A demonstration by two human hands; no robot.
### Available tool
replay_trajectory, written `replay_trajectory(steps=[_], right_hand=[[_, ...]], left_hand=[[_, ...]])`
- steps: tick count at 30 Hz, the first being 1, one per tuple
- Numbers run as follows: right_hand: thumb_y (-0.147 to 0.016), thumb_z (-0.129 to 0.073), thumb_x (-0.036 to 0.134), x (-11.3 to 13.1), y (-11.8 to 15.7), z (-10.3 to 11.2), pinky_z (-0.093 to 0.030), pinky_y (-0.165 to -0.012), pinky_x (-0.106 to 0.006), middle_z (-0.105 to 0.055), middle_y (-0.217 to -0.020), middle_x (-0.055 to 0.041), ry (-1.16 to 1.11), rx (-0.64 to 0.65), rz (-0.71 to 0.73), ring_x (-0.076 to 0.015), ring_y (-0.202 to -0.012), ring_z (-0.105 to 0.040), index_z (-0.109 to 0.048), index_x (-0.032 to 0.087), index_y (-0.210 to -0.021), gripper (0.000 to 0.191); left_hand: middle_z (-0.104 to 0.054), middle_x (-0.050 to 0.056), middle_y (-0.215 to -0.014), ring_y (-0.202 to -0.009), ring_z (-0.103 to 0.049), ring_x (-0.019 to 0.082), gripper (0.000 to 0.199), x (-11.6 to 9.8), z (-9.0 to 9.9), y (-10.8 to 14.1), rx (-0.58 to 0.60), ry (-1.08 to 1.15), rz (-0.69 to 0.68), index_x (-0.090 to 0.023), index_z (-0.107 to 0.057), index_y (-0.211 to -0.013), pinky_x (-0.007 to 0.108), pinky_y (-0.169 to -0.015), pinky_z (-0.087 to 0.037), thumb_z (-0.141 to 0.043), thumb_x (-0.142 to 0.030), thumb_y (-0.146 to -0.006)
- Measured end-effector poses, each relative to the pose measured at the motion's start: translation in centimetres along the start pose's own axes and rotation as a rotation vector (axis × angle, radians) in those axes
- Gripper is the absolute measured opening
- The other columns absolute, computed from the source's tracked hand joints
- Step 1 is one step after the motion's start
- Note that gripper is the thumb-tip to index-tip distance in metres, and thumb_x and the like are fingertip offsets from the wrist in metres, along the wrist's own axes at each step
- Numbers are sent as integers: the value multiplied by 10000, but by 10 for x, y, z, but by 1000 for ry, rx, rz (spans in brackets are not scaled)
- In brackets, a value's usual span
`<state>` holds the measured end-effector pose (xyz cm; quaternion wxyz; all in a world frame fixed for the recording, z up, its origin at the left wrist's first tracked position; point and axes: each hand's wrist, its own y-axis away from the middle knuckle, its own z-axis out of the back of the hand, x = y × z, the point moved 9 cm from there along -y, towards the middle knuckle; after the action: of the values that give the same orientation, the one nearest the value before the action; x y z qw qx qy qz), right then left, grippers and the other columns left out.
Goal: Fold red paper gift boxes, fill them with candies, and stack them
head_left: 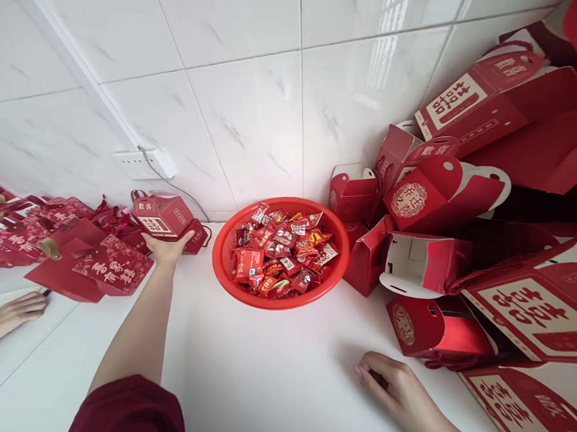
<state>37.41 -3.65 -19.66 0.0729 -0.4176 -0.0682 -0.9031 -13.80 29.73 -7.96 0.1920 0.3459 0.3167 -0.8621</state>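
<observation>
Cartons (416,199) crowd the right, bags (112,267) the left, another person's hand (20,314) just beside them. Between, a basket (283,301) holds wrapped sweets (280,248). The left hand (167,250) grips a box (177,212) below the socket (124,163); the right hand (398,384) is loosely curled.

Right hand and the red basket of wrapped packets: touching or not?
Apart. The head view plainly shows white tabletop between the right hand and the red basket.
</observation>
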Motion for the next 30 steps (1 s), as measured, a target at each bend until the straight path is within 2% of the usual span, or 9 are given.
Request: replay_trajectory(steps=[2,4,7,12,20,26,30], right_hand=[[-1027,-324,438,-1,0,0,-341,-609,-253,-480,-720,1,-5,1,-3,-151,-641,-442,-409,212,-737,378],[-1027,-322,440,-1,1,0,-340,-612,-254,-479,-721,1,-11,5,-7,-152,-645,-443,-408,212,-737,379],[-1025,-323,446,0,2,1,-337,-616,-255,-481,-725,1,-20,13,-17,-152,-650,-442,-401,212,-735,381],[-1023,-325,455,2,2,3,-332,-621,-258,-481,-723,4,-34,15,-24,-151,-649,-437,-382,213,-728,386],[-1025,-336,448,3,1,5,-337,-627,-255,-496,-730,5,-31,-2,-15,-148,-654,-445,-406,211,-738,378],[-1025,-341,438,4,2,4,-338,-615,-249,-490,-721,6,-21,-6,-10,-143,-643,-440,-408,208,-733,378],[-1024,-340,429,6,1,6,-341,-600,-249,-482,-710,5,-3,-15,-6,-145,-631,-438,-409,208,-722,380]], left_hand=[[-152,270,-1570,-1486,-146,339,1428,-3,2,-3,-15,20,-18,-58,-40,-1522,448,-1219,-185,-899,-522,-480],[-193,253,-1564,-1477,-189,321,1394,-6,5,-8,-36,27,-26,-71,-46,-1531,429,-1217,-197,-884,-526,-514],[-309,236,-1507,-1436,-271,333,1266,-9,10,-12,-77,6,-45,-86,-169,-1515,456,-1197,-238,-862,-531,-553],[-479,193,-1355,-1323,-416,341,1104,-14,13,-8,-103,-42,-71,-101,-383,-1405,480,-1131,-343,-876,-524,-512],[-482,235,-1357,-1315,-440,378,1160,-11,12,-8,-35,-92,-30,-67,-361,-1385,508,-1107,-382,-923,-435,-439],[-528,232,-1306,-1249,-509,387,959,-2,8,-19,10,-114,58,-68,-465,-1223,511,-1083,-407,-917,-376,-435],[-482,269,-1344,-1260,-487,407,1011,-1,3,-24,-8,-92,123,-60,-437,-1220,537,-1075,-402,-927,-359,-388]])
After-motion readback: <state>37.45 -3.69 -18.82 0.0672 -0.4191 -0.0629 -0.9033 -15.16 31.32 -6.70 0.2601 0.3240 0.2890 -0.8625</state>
